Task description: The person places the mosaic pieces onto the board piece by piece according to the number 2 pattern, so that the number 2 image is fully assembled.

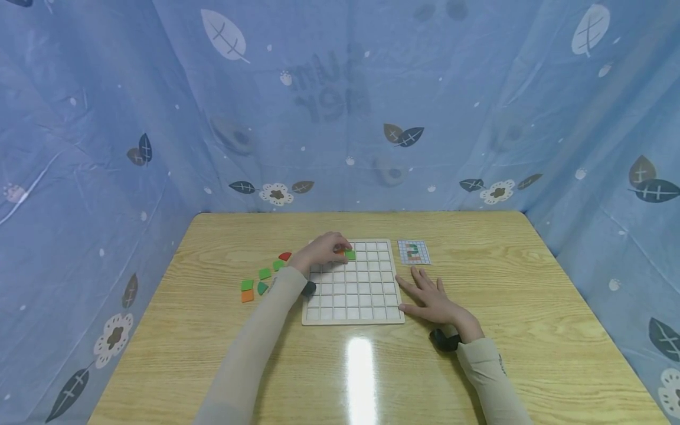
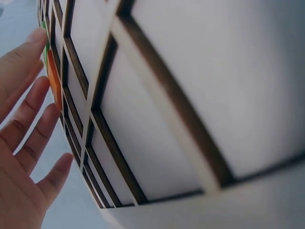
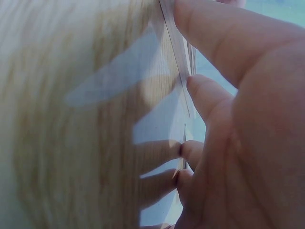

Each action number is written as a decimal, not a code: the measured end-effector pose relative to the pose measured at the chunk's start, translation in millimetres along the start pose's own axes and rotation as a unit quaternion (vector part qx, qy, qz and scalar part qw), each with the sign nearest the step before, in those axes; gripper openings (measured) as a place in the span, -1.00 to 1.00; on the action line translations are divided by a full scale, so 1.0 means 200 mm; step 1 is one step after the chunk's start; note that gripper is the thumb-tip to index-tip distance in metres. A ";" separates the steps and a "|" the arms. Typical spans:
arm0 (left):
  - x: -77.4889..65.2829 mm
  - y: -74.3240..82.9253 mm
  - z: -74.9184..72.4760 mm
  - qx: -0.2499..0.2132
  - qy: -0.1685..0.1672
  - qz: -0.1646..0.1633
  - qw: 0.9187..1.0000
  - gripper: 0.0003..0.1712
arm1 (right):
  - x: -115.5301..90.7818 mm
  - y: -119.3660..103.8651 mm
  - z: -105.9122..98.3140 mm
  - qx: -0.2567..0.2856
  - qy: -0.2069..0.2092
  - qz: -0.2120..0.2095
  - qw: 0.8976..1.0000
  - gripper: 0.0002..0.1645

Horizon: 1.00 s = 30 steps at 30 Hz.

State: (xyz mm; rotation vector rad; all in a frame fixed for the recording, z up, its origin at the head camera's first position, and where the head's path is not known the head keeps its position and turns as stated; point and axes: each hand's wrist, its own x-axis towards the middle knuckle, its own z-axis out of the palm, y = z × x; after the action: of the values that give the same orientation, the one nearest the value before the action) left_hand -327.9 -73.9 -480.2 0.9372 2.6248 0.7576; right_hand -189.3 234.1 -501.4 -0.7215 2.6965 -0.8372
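Observation:
My left hand [image 1: 322,249] reaches over the far left part of a white grid board [image 1: 353,322]. Its thumb and index finger pinch a green square tile [image 1: 350,255] at the board's surface. Right beside that tile lies an orange tile [image 2: 54,81], partly hidden by the fingers in the head view. The other left fingers are spread in the left wrist view. Fingers extended and apart, my right hand [image 1: 432,300] rests at the board's right edge, with thumb and index fingertips by the rim.
Left of the board lie several loose tiles: green squares [image 1: 265,274], an orange square [image 1: 247,296], a dark green quarter-round piece [image 1: 262,288] and a red one [image 1: 285,256]. A printed pattern card [image 1: 414,252] lies right of the board on the wooden table [image 1: 212,366]. Blue curtains [image 1: 340,118] surround it.

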 end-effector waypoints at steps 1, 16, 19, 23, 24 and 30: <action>0.00 0.00 0.00 -0.001 0.001 0.001 1.000 -0.60 | 0.00 0.00 0.00 0.000 0.000 0.000 1.000 -0.20; -0.05 -0.03 -0.07 -0.024 0.006 0.000 1.000 -0.58 | 0.00 0.00 0.00 0.001 -0.003 0.002 1.000 -0.20; -0.07 -0.05 -0.08 -0.021 0.010 -0.004 1.000 -0.58 | 0.00 0.00 0.00 0.005 -0.005 0.003 1.000 -0.20; -0.10 -0.06 -0.09 -0.013 0.016 -0.008 1.000 -0.60 | 0.00 0.00 0.00 0.008 -0.005 0.003 1.000 -0.20; -0.11 -0.06 -0.10 -0.013 0.018 -0.009 1.000 -0.60 | 0.00 0.00 0.00 0.008 -0.005 0.003 1.000 -0.20; -0.15 -0.06 -0.12 -0.010 0.019 -0.030 0.999 -0.62 | 0.00 0.00 0.00 0.004 -0.006 0.003 1.000 -0.19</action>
State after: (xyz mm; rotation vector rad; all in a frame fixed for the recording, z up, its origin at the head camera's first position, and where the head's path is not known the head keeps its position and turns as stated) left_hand -321.0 -111.0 -464.5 0.8421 2.6596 0.7939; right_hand -189.4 234.8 -500.9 -0.7152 2.6814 -0.8400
